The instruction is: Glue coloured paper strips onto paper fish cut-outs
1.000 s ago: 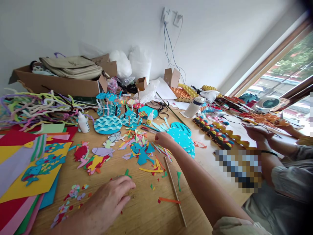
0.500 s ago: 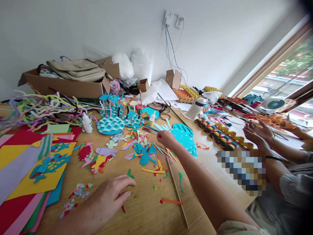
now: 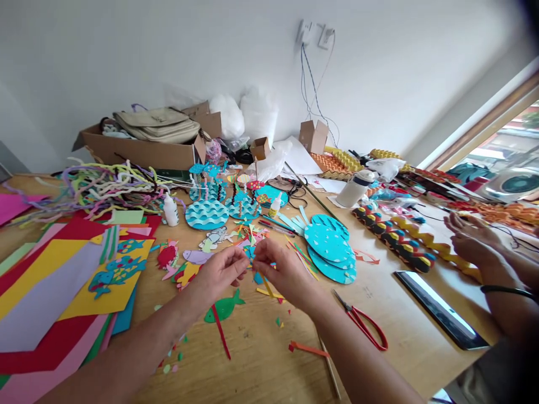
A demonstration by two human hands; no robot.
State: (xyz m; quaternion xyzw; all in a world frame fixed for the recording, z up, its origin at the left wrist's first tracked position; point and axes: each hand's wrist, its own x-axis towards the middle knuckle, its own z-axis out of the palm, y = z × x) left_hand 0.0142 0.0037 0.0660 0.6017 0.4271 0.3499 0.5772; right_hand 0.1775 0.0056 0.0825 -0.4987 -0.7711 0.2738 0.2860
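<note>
left hand and right hand raised together, fingertips pinching a small blue scrap | below: green fish, red strip on table | right: red scissors, teal discs | far right: another person's hands

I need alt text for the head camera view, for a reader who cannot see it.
Two bare hands, left hand and right hand, meet fingertip to fingertip over paper scraps on a wooden table; whether they pinch anything is unclear. Red scissors, a green paper fish and blue discs lie near; another person's hands work at right.
</note>
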